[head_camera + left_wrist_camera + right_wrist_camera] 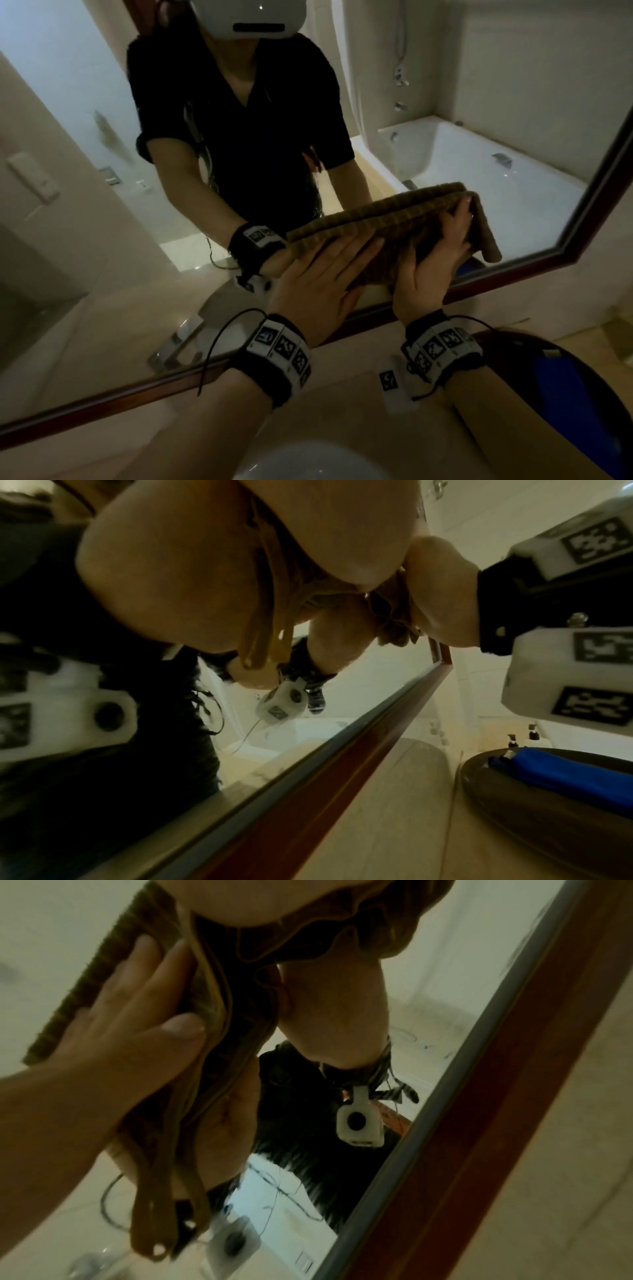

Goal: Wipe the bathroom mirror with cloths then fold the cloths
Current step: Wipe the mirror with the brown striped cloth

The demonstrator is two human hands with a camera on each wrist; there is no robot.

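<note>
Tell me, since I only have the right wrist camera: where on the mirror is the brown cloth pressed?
Observer: The head view puts the brown cloth at the lower right of the mirror, near the frame's corner.
Operator: Is the right hand flat on it?
Observer: No. The right hand grips the cloth's right end, and the left hand lies flat on it.
Operator: Is there a second cloth?
Observer: Yes. A blue cloth lies on a dark tray on the counter, to the right.
</note>
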